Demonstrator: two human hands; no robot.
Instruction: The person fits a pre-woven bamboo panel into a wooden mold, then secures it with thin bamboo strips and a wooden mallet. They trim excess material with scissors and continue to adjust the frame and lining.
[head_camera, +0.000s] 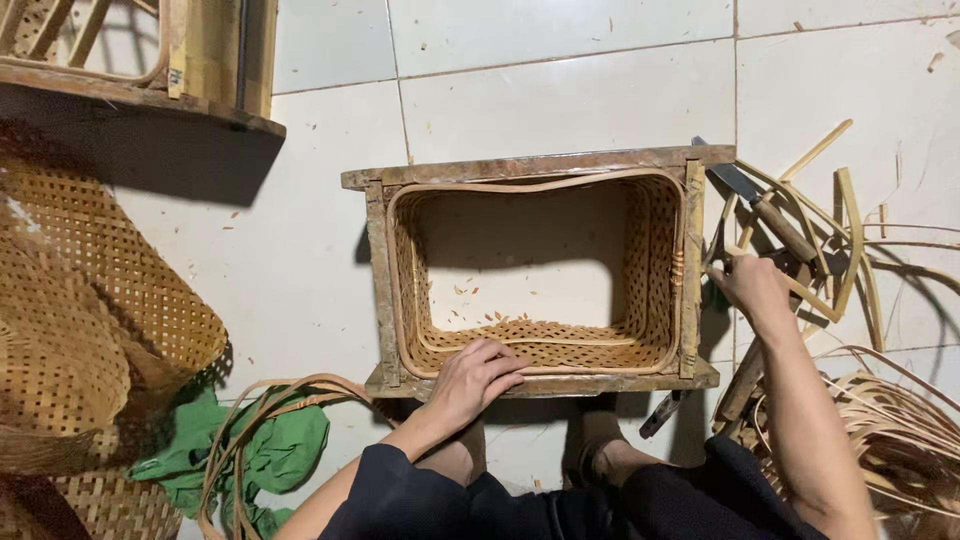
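Basket (535, 335) sits in its wooden frame (540, 165) on the floor, between the knees. Left hand (478, 378) lies spread on the near rim; keep it pressing. Right hand (752, 285) is closed around a tool among the strips (845, 230); lift it clear of them.

rectangular frame (545, 165): rough, weathered brown wood | open-weave tan basket (640, 262) inside it: matt split bamboo | white floor tiles (560, 95): smooth, glossy ceramic | crumpled green cloth (285, 445): soft, matt | loose pale bamboo strips (850, 235): smooth, dry
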